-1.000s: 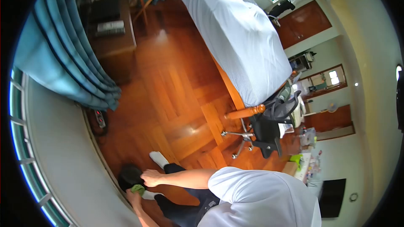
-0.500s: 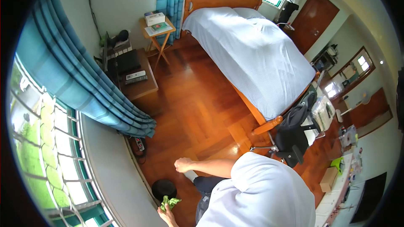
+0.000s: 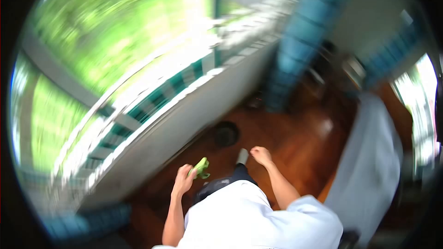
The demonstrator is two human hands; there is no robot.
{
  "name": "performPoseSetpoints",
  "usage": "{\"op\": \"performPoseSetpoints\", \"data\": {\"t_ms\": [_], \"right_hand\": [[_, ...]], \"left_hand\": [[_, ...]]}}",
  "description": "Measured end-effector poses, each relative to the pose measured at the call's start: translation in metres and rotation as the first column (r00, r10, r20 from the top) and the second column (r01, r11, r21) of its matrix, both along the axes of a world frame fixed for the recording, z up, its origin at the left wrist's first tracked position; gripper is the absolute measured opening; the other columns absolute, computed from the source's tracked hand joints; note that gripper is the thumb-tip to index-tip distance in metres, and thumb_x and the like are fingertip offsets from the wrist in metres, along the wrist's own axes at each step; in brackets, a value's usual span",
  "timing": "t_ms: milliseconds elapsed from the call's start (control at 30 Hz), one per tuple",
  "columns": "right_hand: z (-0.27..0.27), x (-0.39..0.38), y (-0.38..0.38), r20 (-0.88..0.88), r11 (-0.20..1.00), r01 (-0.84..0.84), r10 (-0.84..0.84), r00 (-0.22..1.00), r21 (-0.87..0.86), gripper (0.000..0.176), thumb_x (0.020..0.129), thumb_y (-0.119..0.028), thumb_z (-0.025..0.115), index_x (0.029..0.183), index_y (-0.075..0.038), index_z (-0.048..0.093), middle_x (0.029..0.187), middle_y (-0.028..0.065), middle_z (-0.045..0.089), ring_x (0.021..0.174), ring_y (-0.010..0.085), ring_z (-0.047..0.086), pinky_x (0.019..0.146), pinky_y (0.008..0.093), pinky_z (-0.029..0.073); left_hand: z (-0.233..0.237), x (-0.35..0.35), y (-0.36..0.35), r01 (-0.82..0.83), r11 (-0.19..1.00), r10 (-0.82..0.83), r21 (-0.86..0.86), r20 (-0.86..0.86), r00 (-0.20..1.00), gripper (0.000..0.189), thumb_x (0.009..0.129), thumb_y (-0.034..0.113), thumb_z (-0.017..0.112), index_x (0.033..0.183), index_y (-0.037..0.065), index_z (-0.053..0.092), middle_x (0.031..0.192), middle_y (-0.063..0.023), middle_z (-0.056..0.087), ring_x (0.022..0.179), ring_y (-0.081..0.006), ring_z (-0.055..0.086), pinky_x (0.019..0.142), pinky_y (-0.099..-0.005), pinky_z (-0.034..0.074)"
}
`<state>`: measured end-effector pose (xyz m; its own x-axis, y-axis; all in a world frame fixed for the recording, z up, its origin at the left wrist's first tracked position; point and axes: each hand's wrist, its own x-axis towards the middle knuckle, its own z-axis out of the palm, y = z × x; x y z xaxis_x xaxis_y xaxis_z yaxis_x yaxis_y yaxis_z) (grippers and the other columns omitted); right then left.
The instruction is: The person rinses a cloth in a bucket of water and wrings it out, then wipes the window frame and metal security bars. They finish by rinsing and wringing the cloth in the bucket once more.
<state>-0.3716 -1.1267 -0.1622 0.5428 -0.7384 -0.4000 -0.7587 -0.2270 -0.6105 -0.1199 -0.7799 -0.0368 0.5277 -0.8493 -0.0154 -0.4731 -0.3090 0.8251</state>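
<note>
My left hand (image 3: pixel 184 178), at the lower left of centre, is closed round a crumpled light-green cloth (image 3: pixel 200 168). Part of the cloth sticks out past my fingers. My right hand (image 3: pixel 261 156) hangs in front of my body with the fingers curled in, and I see nothing in it. A round black bin (image 3: pixel 226 133) stands on the floor by the wall, ahead of both hands and touched by neither. The view is smeared by motion, so fine detail is lost.
A low wall (image 3: pixel 184 129) under a barred window (image 3: pixel 152 87) runs along my left. Blue curtains (image 3: pixel 300 41) hang further on. The wooden floor (image 3: pixel 295 147) spreads ahead. To the right is the bed (image 3: pixel 369 166) with its pale cover.
My view has swung left toward the window, so the bed now lies at the right edge. My left hand, still holding the green cloth, is now away from the bin.
</note>
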Motion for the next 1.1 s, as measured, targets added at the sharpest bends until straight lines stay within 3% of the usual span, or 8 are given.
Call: {"op": "performPoseSetpoints", "data": {"t_ms": [33, 233, 533, 667, 767, 833, 900, 1100], "right_hand": [[0.019, 0.021, 0.017, 0.007, 0.992, -0.088, 0.089, 0.996, -0.090, 0.022, 0.095, -0.025, 0.066, 0.105, -0.009, 0.078, 0.092, 0.0109, 0.078, 0.084, 0.0212, 0.075, 0.079, 0.0354, 0.058], [0.098, 0.173, 0.146, 0.239, 0.859, -0.510, 0.506, 0.829, -0.049, 0.026, 0.098, -0.019, 0.066, 0.115, -0.001, 0.074, 0.090, 0.0080, 0.077, 0.083, 0.0153, 0.073, 0.078, 0.0304, 0.057], [0.273, 0.298, 0.413, 0.585, 0.027, -0.997, 0.811, -0.020, -0.072, 0.023, 0.102, -0.020, 0.063, 0.112, -0.003, 0.075, 0.098, 0.0136, 0.074, 0.089, 0.0212, 0.071, 0.082, 0.0327, 0.055], [0.258, 0.326, 0.494, 0.761, -0.087, -0.984, 0.646, 0.063, 0.156, 0.028, 0.103, -0.018, 0.063, 0.125, -0.003, 0.069, 0.109, 0.0087, 0.072, 0.101, 0.0197, 0.068, 0.090, 0.0337, 0.054], [0.231, 0.353, 0.537, 0.789, -0.145, -0.950, 0.598, 0.139, 0.277, 0.038, 0.104, -0.018, 0.064, 0.138, -0.004, 0.059, 0.130, 0.0066, 0.064, 0.116, 0.0196, 0.063, 0.101, 0.0347, 0.052], [0.241, 0.365, 0.580, 0.819, -0.318, -0.756, 0.253, 0.514, 0.573, 0.044, 0.104, -0.018, 0.064, 0.144, -0.005, 0.053, 0.135, 0.0087, 0.061, 0.120, 0.0199, 0.062, 0.105, 0.0355, 0.051], [0.260, 0.385, 0.614, 0.747, -0.391, -0.645, 0.227, 0.624, 0.657, 0.050, 0.101, -0.016, 0.069, 0.145, -0.003, 0.050, 0.138, 0.0092, 0.060, 0.120, 0.0196, 0.062, 0.101, 0.0347, 0.054], [0.279, 0.427, 0.680, 0.900, -0.128, -0.945, 0.366, 0.236, 0.300, 0.041, 0.097, -0.010, 0.073, 0.134, -0.001, 0.060, 0.125, 0.0070, 0.068, 0.110, 0.0169, 0.066, 0.094, 0.0327, 0.055]], "left_hand": [[0.018, -0.014, 0.026, -0.225, 0.974, 0.220, 0.030, -0.377, 0.900, 0.035, 0.105, 0.031, 0.059, 0.101, -0.003, 0.065, 0.088, -0.0129, 0.062, 0.085, -0.0250, 0.060, 0.080, -0.0389, 0.048], [0.059, -0.049, 0.174, -0.749, 0.662, 0.700, -0.030, -0.332, 0.632, 0.040, 0.104, 0.038, 0.063, 0.089, 0.001, 0.058, 0.075, -0.0075, 0.055, 0.073, -0.0154, 0.050, 0.070, -0.0350, 0.047], [0.158, -0.031, 0.276, -0.890, 0.190, 0.820, -0.414, -0.431, 0.376, 0.033, 0.103, 0.036, 0.068, 0.095, 0.006, 0.058, 0.079, 0.0015, 0.059, 0.073, -0.0050, 0.054, 0.066, -0.0265, 0.049], [0.206, -0.016, 0.312, -0.819, 0.271, 0.680, -0.505, -0.502, 0.534, 0.031, 0.103, 0.034, 0.069, 0.113, 0.005, 0.066, 0.098, -0.0052, 0.066, 0.089, -0.0099, 0.060, 0.081, -0.0254, 0.051], [0.230, 0.006, 0.353, -0.785, 0.439, 0.812, -0.438, -0.179, 0.555, 0.028, 0.099, 0.026, 0.072, 0.118, 0.005, 0.069, 0.110, -0.0097, 0.068, 0.100, -0.0192, 0.062, 0.090, -0.0307, 0.051], [0.236, 0.024, 0.382, -0.737, 0.431, 0.878, -0.521, 0.432, 0.208, 0.026, 0.093, 0.021, 0.075, 0.113, 0.006, 0.070, 0.119, -0.0115, 0.067, 0.108, -0.0288, 0.061, 0.096, -0.0384, 0.050], [0.227, 0.040, 0.410, -0.853, 0.284, 0.892, -0.439, 0.446, 0.068, 0.025, 0.091, 0.020, 0.076, 0.111, 0.006, 0.070, 0.116, -0.0110, 0.066, 0.108, -0.0320, 0.060, 0.096, -0.0420, 0.049], [0.220, 0.075, 0.492, -0.842, 0.283, 0.933, -0.459, 0.336, 0.130, 0.020, 0.096, 0.018, 0.071, 0.110, 0.003, 0.069, 0.107, -0.0129, 0.068, 0.101, -0.0335, 0.065, 0.090, -0.0420, 0.053]]}}
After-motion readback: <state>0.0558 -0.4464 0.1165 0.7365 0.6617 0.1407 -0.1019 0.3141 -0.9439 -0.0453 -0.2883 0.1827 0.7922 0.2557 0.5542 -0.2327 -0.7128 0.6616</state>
